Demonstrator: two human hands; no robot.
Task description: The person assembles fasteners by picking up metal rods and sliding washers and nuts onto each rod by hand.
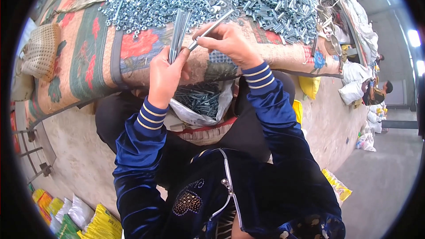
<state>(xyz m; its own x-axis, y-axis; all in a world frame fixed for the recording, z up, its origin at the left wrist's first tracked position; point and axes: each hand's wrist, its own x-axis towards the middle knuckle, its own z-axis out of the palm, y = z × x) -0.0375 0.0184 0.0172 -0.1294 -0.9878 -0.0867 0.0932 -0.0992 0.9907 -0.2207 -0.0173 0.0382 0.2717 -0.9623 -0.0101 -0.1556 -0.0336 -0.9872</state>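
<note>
My left hand [164, 76] is closed round a bundle of several thin silver metal rods [179, 31], which stick up above the fist. In my right hand [233, 46], thumb and fingers pinch a single metal rod [221, 19] tilted up to the right. Its lower end meets the fingers of my left hand, and I cannot make out what is fitted there. Beyond my hands lies a heap of small nuts [148, 9], with flat washers [216, 1] among them. To its right is a pile of short metal tubes [283, 6].
A patterned rug [88, 53] covers the work surface. Between my knees sits an open white bag [223, 102] of dark bolts [199, 101]. A woven basket [42, 51] stands at the left. Yellow sacks [104, 222] lie lower left. Another person [378, 92] is far right.
</note>
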